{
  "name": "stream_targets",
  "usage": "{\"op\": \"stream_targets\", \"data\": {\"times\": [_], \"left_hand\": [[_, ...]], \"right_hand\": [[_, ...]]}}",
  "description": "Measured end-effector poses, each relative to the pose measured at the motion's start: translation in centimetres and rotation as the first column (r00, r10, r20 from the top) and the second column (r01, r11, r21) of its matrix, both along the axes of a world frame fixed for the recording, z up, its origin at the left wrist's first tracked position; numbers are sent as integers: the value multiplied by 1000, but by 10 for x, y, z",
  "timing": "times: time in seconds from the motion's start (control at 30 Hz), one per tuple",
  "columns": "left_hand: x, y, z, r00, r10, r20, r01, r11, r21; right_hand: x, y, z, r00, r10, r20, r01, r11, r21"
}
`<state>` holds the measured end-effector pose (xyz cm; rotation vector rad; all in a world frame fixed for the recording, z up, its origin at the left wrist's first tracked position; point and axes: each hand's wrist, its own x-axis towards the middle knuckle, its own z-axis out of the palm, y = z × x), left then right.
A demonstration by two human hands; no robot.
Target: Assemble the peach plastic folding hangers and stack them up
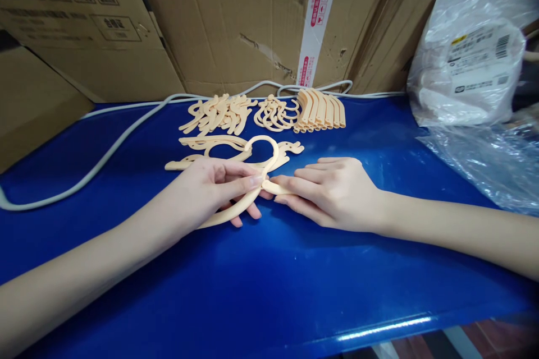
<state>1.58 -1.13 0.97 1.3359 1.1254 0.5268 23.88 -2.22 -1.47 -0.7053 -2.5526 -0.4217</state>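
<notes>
My left hand (227,185) pinches a cream plastic hanger (236,210) near its middle, where the curved hook (273,151) rises and one arm slopes down to the left. On the other side, my right hand (332,190) grips a short cream hanger piece (275,187) whose end meets the hook's base. Whether the pieces are joined cannot be seen, as fingers cover part of the spot. Just behind my hands lie a few hangers (183,164), partly hidden by my left hand and the hook.
Farther back on the blue table (252,291) are a heap of curved pieces (223,113), a cluster of hooks (275,114) and a row of hanger arms (322,110). A white cable (122,140) runs behind them. Cardboard boxes (236,11) form the back; a plastic-wrapped package (467,73) stands right.
</notes>
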Motion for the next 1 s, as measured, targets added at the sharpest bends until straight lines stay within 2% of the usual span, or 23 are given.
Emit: {"op": "stream_targets", "data": {"times": [0.17,0.27,0.3,0.33,0.4,0.47,0.5,0.67,0.8,0.9,1.0], "left_hand": [[-3,1,-2,998,-49,-49,53,996,73],[-5,-2,-1,986,-86,-141,115,970,215],[-5,-4,0,976,-88,-199,147,940,307],[-6,-6,0,960,-76,-270,188,888,419],[-8,-9,-1,908,-10,-419,296,722,625],[-10,-13,-4,850,81,-521,394,558,730],[-11,-14,-5,829,113,-548,427,506,749],[-12,-16,-10,763,104,-639,557,396,730],[-14,-15,-10,760,117,-639,593,277,756],[-16,-14,-10,758,122,-640,604,238,761],[-17,-12,-15,751,122,-649,615,226,755]], "right_hand": [[0,1,-1,1000,8,-13,-8,1000,-7],[-1,3,-1,1000,6,-20,-6,1000,-25],[-1,3,-1,1000,7,-21,-7,999,-37],[-2,4,-1,1000,7,-22,-8,999,-50],[-2,6,0,1000,9,-27,-11,997,-79],[-2,7,-1,999,9,-35,-12,994,-105],[-1,8,-1,999,8,-40,-12,993,-115],[0,12,-1,994,11,-104,-27,989,-149],[-1,12,-2,979,-69,-193,34,984,-177],[-2,11,-4,957,-132,-257,76,974,-215],[-2,12,-6,947,-151,-282,81,966,-247]]}}
